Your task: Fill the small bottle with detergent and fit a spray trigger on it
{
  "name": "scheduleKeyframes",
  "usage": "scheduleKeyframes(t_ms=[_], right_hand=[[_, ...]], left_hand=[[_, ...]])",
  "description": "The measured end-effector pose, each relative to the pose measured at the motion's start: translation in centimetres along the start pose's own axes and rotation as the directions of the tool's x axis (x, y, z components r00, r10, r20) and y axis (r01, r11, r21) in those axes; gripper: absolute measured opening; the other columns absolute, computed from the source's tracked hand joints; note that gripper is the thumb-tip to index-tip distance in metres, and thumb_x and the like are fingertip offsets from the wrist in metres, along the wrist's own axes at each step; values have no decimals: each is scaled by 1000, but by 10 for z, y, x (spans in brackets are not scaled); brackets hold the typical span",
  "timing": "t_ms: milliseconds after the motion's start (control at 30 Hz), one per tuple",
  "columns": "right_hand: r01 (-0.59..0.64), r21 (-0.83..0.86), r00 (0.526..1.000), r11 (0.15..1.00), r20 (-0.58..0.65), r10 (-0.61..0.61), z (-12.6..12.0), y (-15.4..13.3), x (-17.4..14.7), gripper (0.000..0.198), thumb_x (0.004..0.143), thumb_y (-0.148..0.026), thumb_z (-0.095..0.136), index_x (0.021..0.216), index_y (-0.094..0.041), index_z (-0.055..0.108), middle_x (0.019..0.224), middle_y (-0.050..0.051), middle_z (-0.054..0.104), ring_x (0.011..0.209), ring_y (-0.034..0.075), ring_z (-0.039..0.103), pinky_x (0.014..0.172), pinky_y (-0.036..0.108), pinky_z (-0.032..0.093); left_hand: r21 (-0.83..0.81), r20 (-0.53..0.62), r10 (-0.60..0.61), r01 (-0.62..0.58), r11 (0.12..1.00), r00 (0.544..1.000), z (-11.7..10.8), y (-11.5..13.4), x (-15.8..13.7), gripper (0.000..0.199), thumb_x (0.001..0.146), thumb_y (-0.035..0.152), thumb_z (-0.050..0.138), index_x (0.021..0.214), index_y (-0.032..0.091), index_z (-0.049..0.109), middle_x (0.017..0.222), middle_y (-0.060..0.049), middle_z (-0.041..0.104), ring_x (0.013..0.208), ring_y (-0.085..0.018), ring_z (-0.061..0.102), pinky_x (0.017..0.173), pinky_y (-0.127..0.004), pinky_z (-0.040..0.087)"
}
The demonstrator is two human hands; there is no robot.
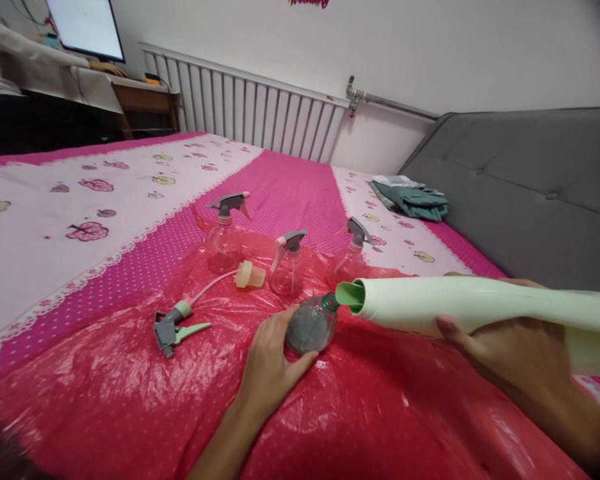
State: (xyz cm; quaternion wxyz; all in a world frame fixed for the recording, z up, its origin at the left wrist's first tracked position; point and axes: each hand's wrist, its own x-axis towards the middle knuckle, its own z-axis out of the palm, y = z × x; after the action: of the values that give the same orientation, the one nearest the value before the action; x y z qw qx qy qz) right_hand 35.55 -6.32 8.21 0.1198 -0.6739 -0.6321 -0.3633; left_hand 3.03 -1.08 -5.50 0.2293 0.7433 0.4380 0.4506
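Note:
My left hand (270, 363) is wrapped round a clear spray bottle (307, 328) with its head off. The bottle leans to the right, its open green-rimmed neck turned to the spout. In my right hand (510, 343) is a long pale green pouring jug (415, 300), held sideways. Its green spout lip is right at the bottle's mouth; I cannot tell whether liquid is flowing. The loose grey and green spray head (169, 328) lies to the left with its tube. Near the tube's end lies a cream funnel (250, 275).
Three capped spray bottles, a left one (223, 243), a middle one (287, 270) and a right one (349, 260), stand behind on a red plastic sheet (105, 400) over the bed. Folded clothes (410, 198) lie by the grey headboard (520, 173). Another person's hand (109, 68) rests on a desk.

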Motion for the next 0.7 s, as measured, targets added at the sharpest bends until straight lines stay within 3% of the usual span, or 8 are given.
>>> scheduleKeyframes(t_ms=[200,367,700], right_hand=[[55,6,996,998,-71,-55,1,2,1,85,97,-72,27,130,-9,73,109,25,65,119,46,56,98,59,53],[47,-21,998,999,-36,-48,-1,0,2,83,98,-69,25,130,-9,73,104,23,66,118,44,57,102,58,52],[-34,-35,998,999,61,36,1,-1,1,90,97,-71,18,112,-2,75,106,27,66,124,46,57,106,57,51]], left_hand=[[-12,0,4,-4,1000,1000,0,0,0,71,84,29,87,146,27,52,138,-12,70,124,-37,69,105,-59,55],[14,-1,18,-18,1000,1000,-1,1,1,72,84,26,87,146,27,52,137,-12,71,123,-36,69,105,-58,56],[14,-19,20,-19,1000,1000,0,2,1,73,82,26,88,146,28,53,136,-11,72,122,-36,70,104,-56,57]])
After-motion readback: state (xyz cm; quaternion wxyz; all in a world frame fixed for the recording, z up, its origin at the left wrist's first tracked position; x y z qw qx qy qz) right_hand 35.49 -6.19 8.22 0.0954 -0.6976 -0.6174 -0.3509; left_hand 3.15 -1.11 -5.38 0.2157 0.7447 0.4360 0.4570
